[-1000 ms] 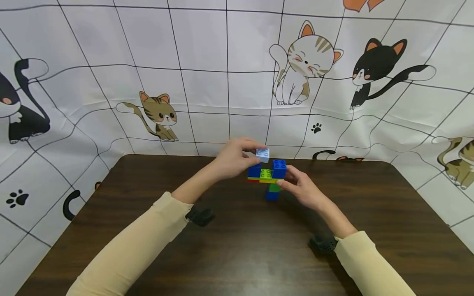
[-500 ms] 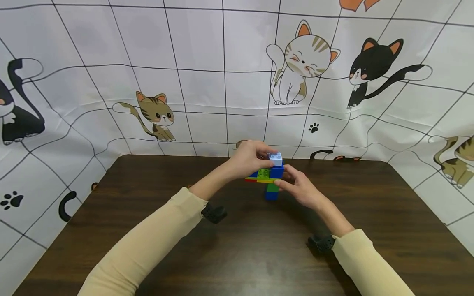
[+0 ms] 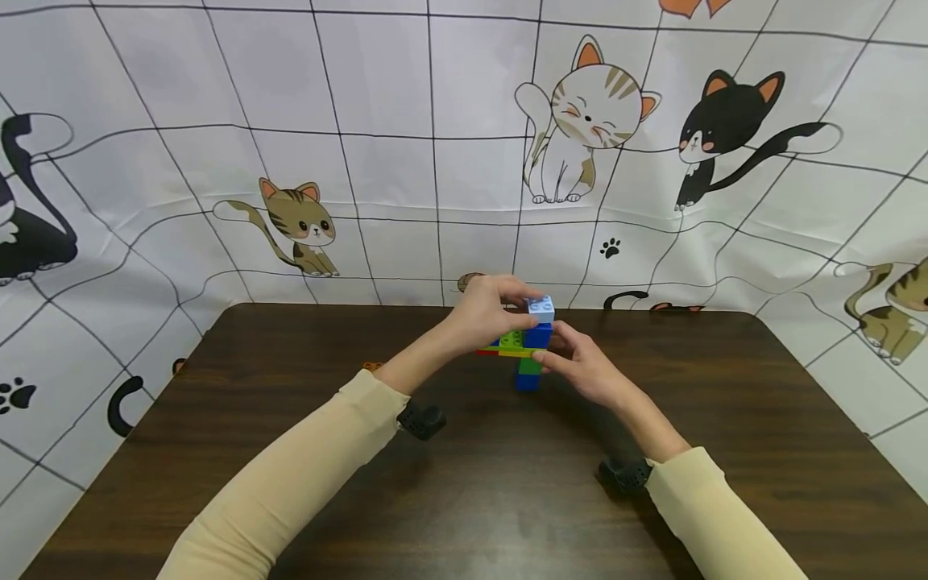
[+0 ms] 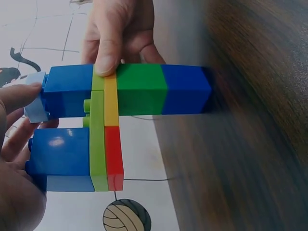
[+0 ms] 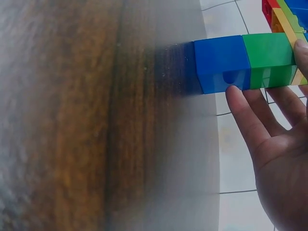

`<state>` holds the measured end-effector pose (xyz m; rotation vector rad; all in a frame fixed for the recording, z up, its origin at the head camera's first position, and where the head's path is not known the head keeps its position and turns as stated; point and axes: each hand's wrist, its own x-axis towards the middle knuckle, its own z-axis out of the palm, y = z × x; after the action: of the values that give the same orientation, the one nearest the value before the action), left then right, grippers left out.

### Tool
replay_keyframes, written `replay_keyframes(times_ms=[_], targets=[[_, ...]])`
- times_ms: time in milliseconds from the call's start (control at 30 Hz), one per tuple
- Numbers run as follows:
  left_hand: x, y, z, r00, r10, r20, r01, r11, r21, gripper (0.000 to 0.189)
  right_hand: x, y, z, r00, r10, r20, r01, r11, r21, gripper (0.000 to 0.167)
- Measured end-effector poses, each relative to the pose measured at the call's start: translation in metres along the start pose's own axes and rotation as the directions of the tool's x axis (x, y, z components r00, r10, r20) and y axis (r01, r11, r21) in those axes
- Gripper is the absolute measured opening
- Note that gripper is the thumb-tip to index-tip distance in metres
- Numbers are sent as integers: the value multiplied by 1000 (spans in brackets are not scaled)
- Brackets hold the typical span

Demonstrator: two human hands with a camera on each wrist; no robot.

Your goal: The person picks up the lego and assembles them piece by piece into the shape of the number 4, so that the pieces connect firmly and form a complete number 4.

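A toy-brick structure stands upright near the table's far edge. Its base is a blue brick [image 4: 186, 90] under a green brick [image 4: 142, 89]. Above lie a yellow plate [image 4: 111, 101], a red plate [image 4: 115, 154] and a lime plate [image 4: 97, 144]. Two blue bricks rise from these, a right one [image 4: 70, 91] and a left one [image 4: 62, 151]. My left hand [image 3: 478, 316] pinches a light-blue brick [image 3: 540, 310] on top of the right one; some blue studs show at the joint. My right hand [image 3: 586, 366] steadies the structure, thumb on the plates' edge, fingers behind.
The brown wooden table [image 3: 471, 483] ends just behind the structure, where a white cat-patterned curtain [image 3: 391, 177] hangs. A small orange object [image 3: 373, 366] lies by my left forearm, mostly hidden.
My left hand has moved right, bringing the light-blue brick from above the left blue brick onto the right one. My right hand keeps its hold on the structure.
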<state>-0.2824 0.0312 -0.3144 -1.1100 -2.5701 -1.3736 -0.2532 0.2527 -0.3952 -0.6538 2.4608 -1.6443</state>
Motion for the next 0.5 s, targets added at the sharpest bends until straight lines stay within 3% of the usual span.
replay_keyframes(times_ms=[500], targets=[[1, -5, -1, 999, 24, 27, -23, 999, -31, 29, -1, -1, -1, 1000, 13, -4, -13, 1000, -6, 46]])
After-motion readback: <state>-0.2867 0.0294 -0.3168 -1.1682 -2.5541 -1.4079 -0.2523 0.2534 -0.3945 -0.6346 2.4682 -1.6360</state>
